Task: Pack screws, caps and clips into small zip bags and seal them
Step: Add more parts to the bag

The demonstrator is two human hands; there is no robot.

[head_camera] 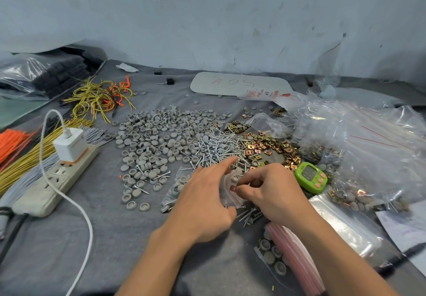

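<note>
1 clip (233, 188) at zip bag (227, 196) mouth

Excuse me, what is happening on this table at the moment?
A person is packing small hardware into a small zip bag. The left hand holds the bag, index finger stretched out, while the right hand pinches a copper clip at its red-lined mouth. Loose piles of grey caps, screws and clips lie just beyond on the grey cloth. The bag is not yet sealed.
</note>
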